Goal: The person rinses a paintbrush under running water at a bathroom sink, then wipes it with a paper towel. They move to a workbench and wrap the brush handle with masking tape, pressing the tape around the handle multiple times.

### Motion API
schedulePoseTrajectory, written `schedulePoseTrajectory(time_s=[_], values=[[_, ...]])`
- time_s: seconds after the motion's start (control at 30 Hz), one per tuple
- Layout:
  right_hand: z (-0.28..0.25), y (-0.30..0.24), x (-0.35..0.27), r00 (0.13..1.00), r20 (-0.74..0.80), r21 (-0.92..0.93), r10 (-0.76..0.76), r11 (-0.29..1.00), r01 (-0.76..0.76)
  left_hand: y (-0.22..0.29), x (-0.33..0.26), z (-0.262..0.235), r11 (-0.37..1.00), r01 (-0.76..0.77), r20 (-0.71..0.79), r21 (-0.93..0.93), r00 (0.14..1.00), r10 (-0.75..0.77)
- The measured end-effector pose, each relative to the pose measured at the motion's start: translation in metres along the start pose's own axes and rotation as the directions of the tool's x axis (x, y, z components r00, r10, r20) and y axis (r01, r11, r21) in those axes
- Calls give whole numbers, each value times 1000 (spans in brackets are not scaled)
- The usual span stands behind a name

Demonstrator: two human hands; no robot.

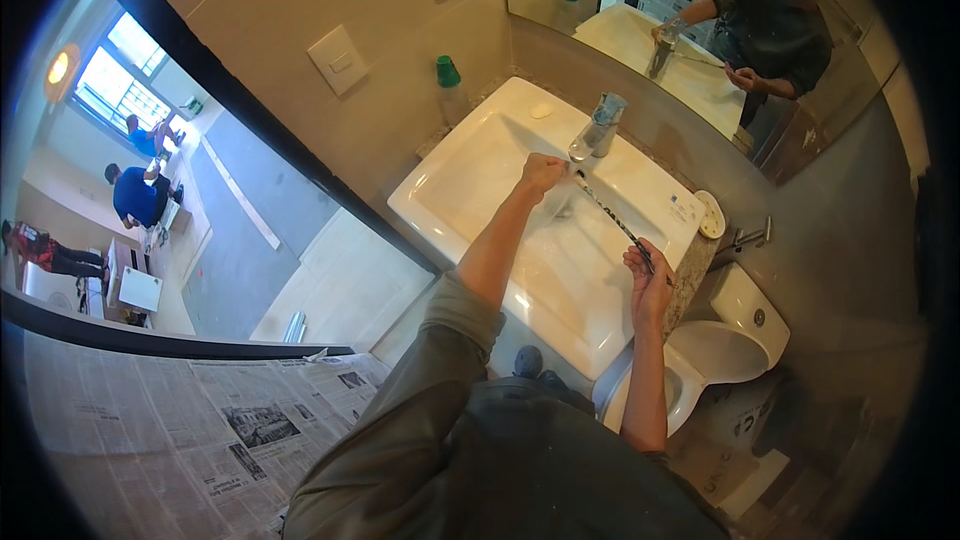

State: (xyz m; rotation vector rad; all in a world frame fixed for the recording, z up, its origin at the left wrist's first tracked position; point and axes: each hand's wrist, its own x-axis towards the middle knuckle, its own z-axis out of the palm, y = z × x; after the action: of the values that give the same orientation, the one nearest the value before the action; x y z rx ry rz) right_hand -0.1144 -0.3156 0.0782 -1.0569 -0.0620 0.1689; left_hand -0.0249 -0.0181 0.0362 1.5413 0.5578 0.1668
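Stick (612,212): dark, speckled, slanting over the sink (570,275), far end by the tap (603,126) at back edge.
Right hand (650,276): gripping near end, at right edge.
Left hand (543,171): curled near tap; cannot tell whether gripping anything.

Right hand (652,275) around slim stick (612,215) above basin (565,290)

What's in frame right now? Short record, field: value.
left hand: fingers curled, near the faucet; whether it holds anything is unclear
right hand: holds a slim speckled stick near its lower end
stick tip: close to the left hand and the spout
work area: over a white basin
wall: mirror above the basin
right of basin: oval dish, white toilet
lower left: newspaper sheets
beyond doorway: other people
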Motion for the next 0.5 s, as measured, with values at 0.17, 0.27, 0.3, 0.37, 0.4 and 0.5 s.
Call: schedulePoseTrajectory(time_s=[0.17,0.27,0.3,0.37,0.4,0.5], values=[[0,2,4,1000,10,37,0,999,0,-2,4,-5,988,2,113,-155,993,15],[-6,7,11,1000,7,27,30,999,-30,-14,8,-7,975,19,141,-221,990,12],[-11,15,15,999,35,18,30,999,-30,-25,12,-18,952,2,220,-306,973,68],[-26,25,18,998,69,6,-4,1000,3,-29,10,-23,977,-7,213,-213,976,53],[-36,31,24,998,10,-11,54,998,-54,-26,11,-24,996,-73,274,-49,958,84],[-42,30,18,997,11,-48,70,996,-70,-19,1,-19,986,-166,230,23,961,156]])
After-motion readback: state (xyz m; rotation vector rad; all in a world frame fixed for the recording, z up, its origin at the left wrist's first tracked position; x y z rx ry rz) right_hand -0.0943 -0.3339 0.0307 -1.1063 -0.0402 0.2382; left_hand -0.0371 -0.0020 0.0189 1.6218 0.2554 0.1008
